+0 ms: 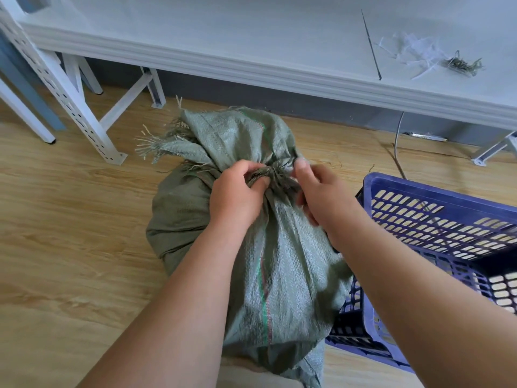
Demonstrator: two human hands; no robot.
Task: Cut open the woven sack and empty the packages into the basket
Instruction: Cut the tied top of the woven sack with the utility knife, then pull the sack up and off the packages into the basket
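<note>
Our hands meet at the tied neck of the grey-green woven plastic sack (279,261): the left hand (237,197) curls its fingers round the bunched knot of frayed strands, and the right hand (321,197) grips the gathered fabric just beside it, thumb pointing up against the folds.

We stand over a light wood-grain plank floor (70,233). Ahead runs a long white bench (223,37) on white perforated metal legs, with a dark grey wall strip showing beneath it. On the bench top lie a thin dark rod (371,47) and a small heap of white and green cut strands (436,57). A grey cable (397,135) drops to the floor under the bench.

The sack stands on the floor between our arms, full and rounded, its weave shiny, a green and red stripe running down its side. Above the knot the loose top flops away from us with ragged, fraying edges. The blue perforated plastic basket (436,219) sits on the floor touching the sack's right side.
</note>
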